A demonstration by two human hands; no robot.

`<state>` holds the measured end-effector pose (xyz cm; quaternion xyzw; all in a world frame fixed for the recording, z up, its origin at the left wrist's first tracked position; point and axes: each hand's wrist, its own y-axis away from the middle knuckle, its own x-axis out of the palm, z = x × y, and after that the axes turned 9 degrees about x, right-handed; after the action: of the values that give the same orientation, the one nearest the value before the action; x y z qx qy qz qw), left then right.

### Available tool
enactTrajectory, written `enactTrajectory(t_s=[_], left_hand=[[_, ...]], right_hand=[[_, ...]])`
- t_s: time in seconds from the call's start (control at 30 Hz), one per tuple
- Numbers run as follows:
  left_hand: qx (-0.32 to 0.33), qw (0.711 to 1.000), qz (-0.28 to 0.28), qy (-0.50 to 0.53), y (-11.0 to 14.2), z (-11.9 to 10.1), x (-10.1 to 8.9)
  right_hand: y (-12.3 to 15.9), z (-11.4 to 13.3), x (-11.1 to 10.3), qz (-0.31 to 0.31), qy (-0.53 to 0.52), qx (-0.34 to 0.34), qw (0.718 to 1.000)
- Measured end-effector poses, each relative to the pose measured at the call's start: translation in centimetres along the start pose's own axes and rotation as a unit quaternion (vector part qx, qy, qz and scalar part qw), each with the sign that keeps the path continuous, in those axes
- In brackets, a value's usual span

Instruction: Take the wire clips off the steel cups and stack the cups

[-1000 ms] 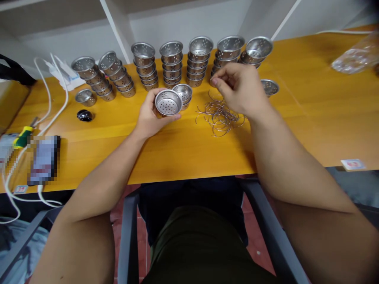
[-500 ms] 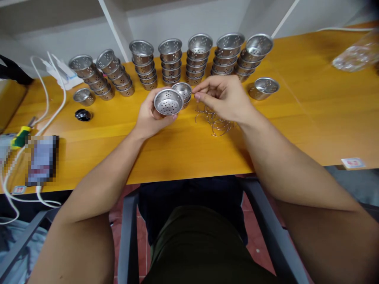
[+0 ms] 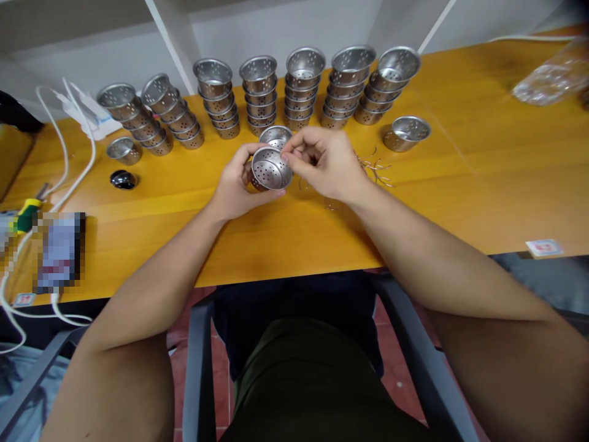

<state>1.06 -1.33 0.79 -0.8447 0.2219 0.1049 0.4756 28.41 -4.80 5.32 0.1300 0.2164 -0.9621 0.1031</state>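
Over the middle of the yellow desk, our right hand has come from the curved wires to the rim of the perforated metal cup clasped in our left hand, so both meet at one cup. Right thumb and forefinger pinch together; we cannot tell whether they grip a wire. The cup's holed interior shows; behind, stacked cups nest together.

small stickers, blurred, no legible text

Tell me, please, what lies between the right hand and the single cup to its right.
In the head view, thin wires, partly hidden, lie between the right hand and that cup.
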Motion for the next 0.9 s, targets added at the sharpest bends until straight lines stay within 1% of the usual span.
enactTrajectory(t_s=[0.07,0.17,0.4,0.5,0.63,0.7,0.77,0.9], left_hand=[[0.007,1.000,0.010,-0.005,0.0,-0.4,0.2],[0.021,0.999,0.022,-0.013,0.1,-0.3,0.3],[0.017,0.997,0.042,-0.056,0.3,-0.5,0.4],[0.017,0.995,0.056,-0.078,0.2,-0.8,0.8],[0.019,0.994,0.046,-0.095,0.1,-1.2,1.4],[0.014,0.994,0.043,-0.095,0.1,-1.3,1.4],[0.006,0.996,0.041,-0.085,0.1,-1.3,1.2],[-0.007,0.999,0.018,-0.031,0.3,-0.5,0.4]], right_hand=[[0.0,-0.3,0.5,-0.009,0.004,-0.005,1.000],[-0.1,-0.5,1.0,-0.019,0.013,-0.008,1.000],[-0.2,-0.6,1.7,-0.044,0.020,0.011,0.999],[-0.2,-0.3,2.2,-0.060,0.010,0.024,0.998],[0.0,0.6,2.9,-0.061,0.003,0.039,0.997],[0.1,1.1,2.7,-0.050,-0.012,0.041,0.998],[0.1,1.7,2.1,-0.020,-0.040,0.045,0.998],[0.1,2.9,0.0,0.106,-0.101,0.046,0.988]])
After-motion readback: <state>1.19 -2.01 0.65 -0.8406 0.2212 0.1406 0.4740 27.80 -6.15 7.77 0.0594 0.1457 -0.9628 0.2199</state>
